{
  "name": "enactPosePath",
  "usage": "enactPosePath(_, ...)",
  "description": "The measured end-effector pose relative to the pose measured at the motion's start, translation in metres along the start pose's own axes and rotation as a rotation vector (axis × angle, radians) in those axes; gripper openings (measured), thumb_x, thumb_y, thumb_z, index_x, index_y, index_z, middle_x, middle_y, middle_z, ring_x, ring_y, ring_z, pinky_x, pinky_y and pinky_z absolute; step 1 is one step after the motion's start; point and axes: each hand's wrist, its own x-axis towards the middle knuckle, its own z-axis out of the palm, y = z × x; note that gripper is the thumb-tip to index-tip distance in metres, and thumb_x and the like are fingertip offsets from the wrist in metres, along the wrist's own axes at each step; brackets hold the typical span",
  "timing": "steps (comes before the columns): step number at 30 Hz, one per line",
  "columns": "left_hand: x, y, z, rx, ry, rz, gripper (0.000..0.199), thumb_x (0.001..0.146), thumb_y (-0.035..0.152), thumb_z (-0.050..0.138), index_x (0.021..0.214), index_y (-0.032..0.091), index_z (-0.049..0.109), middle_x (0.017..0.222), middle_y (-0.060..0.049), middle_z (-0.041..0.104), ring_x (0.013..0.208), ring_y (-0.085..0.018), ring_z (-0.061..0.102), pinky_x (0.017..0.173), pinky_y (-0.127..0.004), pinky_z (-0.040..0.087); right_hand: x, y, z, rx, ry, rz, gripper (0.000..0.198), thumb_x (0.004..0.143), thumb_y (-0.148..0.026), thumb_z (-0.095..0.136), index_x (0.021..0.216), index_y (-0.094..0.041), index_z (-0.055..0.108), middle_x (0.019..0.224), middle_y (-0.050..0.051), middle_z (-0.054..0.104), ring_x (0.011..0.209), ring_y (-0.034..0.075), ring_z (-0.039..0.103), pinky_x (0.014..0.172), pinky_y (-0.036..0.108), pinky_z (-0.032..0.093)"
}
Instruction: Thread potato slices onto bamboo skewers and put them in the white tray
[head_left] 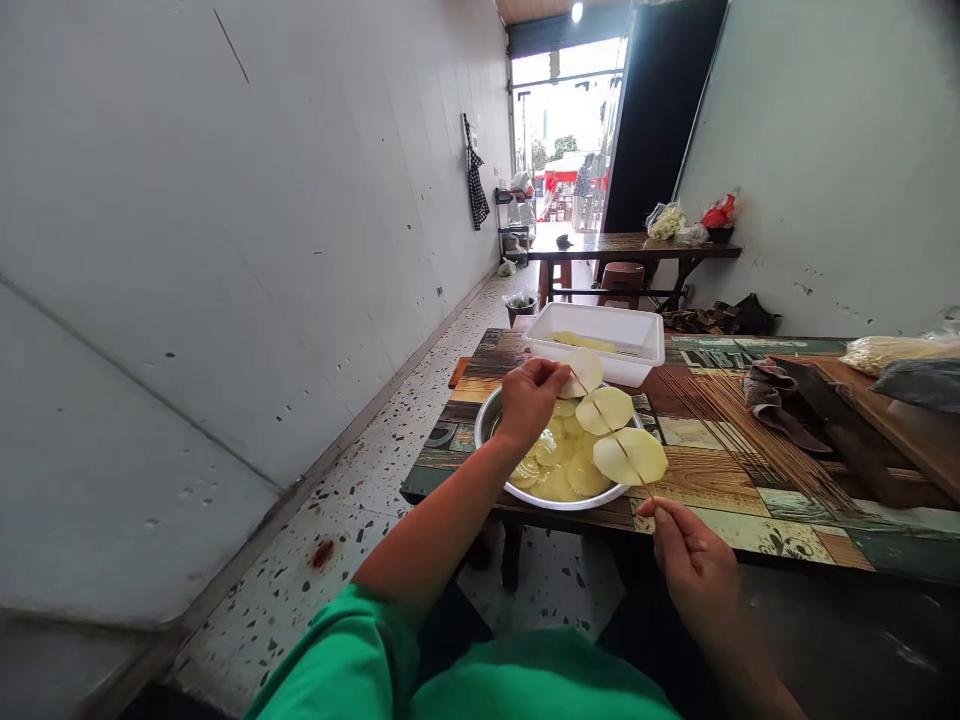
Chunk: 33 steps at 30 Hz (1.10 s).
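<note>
My right hand (686, 545) pinches the near end of a thin wooden skewer (649, 492), which slants up and away to the left. Three thin, pale yellow slices, apparently potato, are threaded along it; the nearest slice (630, 458) is the largest in view. At the far end, my left hand (532, 400) is closed on the farthest slice (583, 372), gripping its left edge. Below the skewer stands a round metal bowl (491, 412) holding several more slices (551, 462) in liquid. My left forearm covers part of the bowl's left side.
Behind the bowl is a white plastic tub (637, 350) with pale slices inside. Loose skewers (739, 420) lie on the patterned table (705, 485), near a crumpled cloth (776, 395) and a wooden board (892, 420). A second table (615, 243) with bags stands farther back. A wall (225, 250) runs along the left.
</note>
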Motion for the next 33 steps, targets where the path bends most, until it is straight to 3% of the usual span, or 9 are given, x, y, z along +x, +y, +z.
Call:
enactPosePath(3,0.001,0.004,0.000,-0.030,-0.013,-0.031,0.018,0.066,0.030,0.075,0.073,0.015,0.067,0.068,0.000,0.066,0.063,-0.010,0.057,0.064,-0.023,0.046,0.008,0.000,0.001,-0.023,0.008,-0.001,0.033,0.089,-0.048,0.051,0.090,-0.020,0.067,0.049,-0.005,0.039,0.042,0.012,0.036,0.040,0.024,0.026)
enactPosePath(6,0.003,0.008,-0.003,-0.252,0.038,-0.156,0.025,0.063,0.031,0.078,0.078,0.014,0.067,0.071,0.000,0.066,0.063,-0.010,0.058,0.064,-0.023,0.047,0.012,0.002,0.002,0.093,-0.065,0.038,0.033,0.089,-0.048,0.051,0.094,-0.019,0.066,0.049,-0.007,0.035,0.043,0.011,0.034,0.041,0.024,0.026)
enactPosePath(11,-0.002,0.010,-0.008,-0.424,-0.235,-0.390,0.044,0.054,0.033,0.086,0.087,0.012,0.066,0.082,-0.004,0.069,0.070,-0.012,0.064,0.073,-0.029,0.052,0.014,0.013,0.005,0.309,-0.125,0.132,0.032,0.090,-0.049,0.053,0.096,-0.018,0.062,0.049,-0.009,0.029,0.043,0.009,0.027,0.041,0.023,0.021)
enactPosePath(15,-0.006,0.007,-0.009,-0.384,-0.291,-0.414,0.043,0.056,0.027,0.085,0.091,0.013,0.063,0.084,-0.003,0.069,0.072,-0.013,0.065,0.077,-0.031,0.053,0.015,0.013,0.006,0.357,-0.095,0.172,0.030,0.086,-0.048,0.060,0.091,-0.018,0.061,0.048,-0.009,0.029,0.043,0.008,0.026,0.041,0.023,0.018)
enactPosePath(21,0.000,0.007,-0.014,-0.470,-0.330,-0.445,0.037,0.064,0.019,0.080,0.095,0.015,0.060,0.088,-0.006,0.071,0.079,-0.016,0.068,0.076,-0.032,0.054,0.016,0.000,-0.003,0.929,-0.421,0.557,0.024,0.079,-0.041,0.067,0.081,-0.021,0.056,0.046,-0.014,0.013,0.035,0.004,0.004,0.031,0.018,0.012)
enactPosePath(24,0.000,0.010,-0.018,-0.521,-0.393,-0.496,0.034,0.066,0.017,0.079,0.096,0.015,0.062,0.091,-0.007,0.071,0.082,-0.017,0.068,0.077,-0.032,0.054,0.016,0.002,-0.003,1.051,-0.450,0.628,0.022,0.077,-0.038,0.070,0.079,-0.021,0.056,0.046,-0.014,0.012,0.035,0.004,0.001,0.029,0.017,0.011)
enactPosePath(26,-0.001,0.010,-0.018,-0.544,-0.408,-0.528,0.030,0.068,0.019,0.077,0.094,0.015,0.064,0.091,-0.007,0.071,0.081,-0.017,0.068,0.078,-0.032,0.054,0.014,0.005,-0.001,1.048,-0.438,0.618,0.022,0.076,-0.037,0.071,0.079,-0.020,0.058,0.046,-0.014,0.014,0.035,0.004,0.003,0.030,0.016,0.012)
enactPosePath(29,-0.003,0.005,-0.013,-0.525,-0.309,-0.501,0.021,0.071,0.022,0.076,0.086,0.012,0.065,0.085,-0.007,0.070,0.076,-0.015,0.067,0.074,-0.031,0.055,0.012,0.008,0.003,0.957,-0.415,0.563,0.024,0.078,-0.041,0.069,0.080,-0.019,0.060,0.046,-0.014,0.016,0.035,0.004,0.006,0.032,0.017,0.014)
enactPosePath(33,-0.002,-0.001,-0.006,-0.484,-0.180,-0.460,0.017,0.074,0.024,0.073,0.081,0.011,0.064,0.081,-0.005,0.069,0.070,-0.013,0.065,0.070,-0.031,0.055,0.010,0.012,0.007,0.557,-0.243,0.363,0.031,0.081,-0.050,0.063,0.082,-0.019,0.063,0.046,-0.011,0.027,0.036,0.007,0.022,0.035,0.020,0.022)
